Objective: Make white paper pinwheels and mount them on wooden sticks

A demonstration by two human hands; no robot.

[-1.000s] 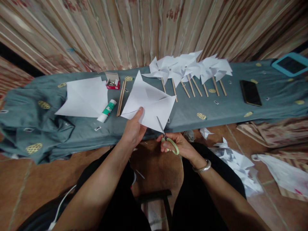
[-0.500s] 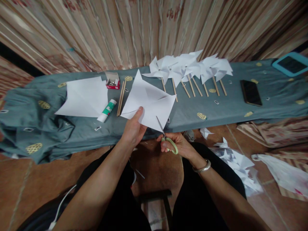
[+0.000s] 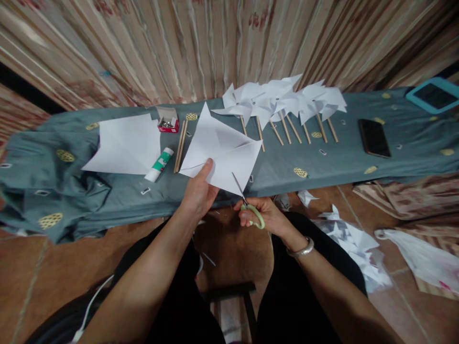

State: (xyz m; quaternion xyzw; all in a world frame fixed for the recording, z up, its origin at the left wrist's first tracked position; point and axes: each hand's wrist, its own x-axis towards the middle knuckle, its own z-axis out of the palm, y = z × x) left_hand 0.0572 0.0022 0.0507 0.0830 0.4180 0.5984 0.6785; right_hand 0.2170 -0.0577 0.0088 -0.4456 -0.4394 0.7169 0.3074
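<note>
My left hand (image 3: 199, 192) pinches a white sheet of paper (image 3: 222, 148) near its lower left edge, thumb on top. The sheet has a cut running in from its left corner and another slit near the right corner. Closed round the handles of pale green scissors (image 3: 257, 217) is my right hand (image 3: 263, 214). One scissor blade lies over the sheet's lower corner; the other blade is hidden under the paper. Left of the sheet are two wooden sticks (image 3: 181, 145), a glue stick (image 3: 159, 165) and more white paper (image 3: 125, 145).
Several paper pinwheels (image 3: 276, 98) on sticks lie along the back. A small red box (image 3: 168, 122) of metal pins stands open. Rightward are a black phone (image 3: 374, 137) and a blue-framed tablet (image 3: 433, 96). A plastic bag of folded paper (image 3: 358, 253) rests on the floor.
Almost nothing differs. Both hands, the sheet and the scissors stay in nearly the same place, with the blade still over the lower corner.
</note>
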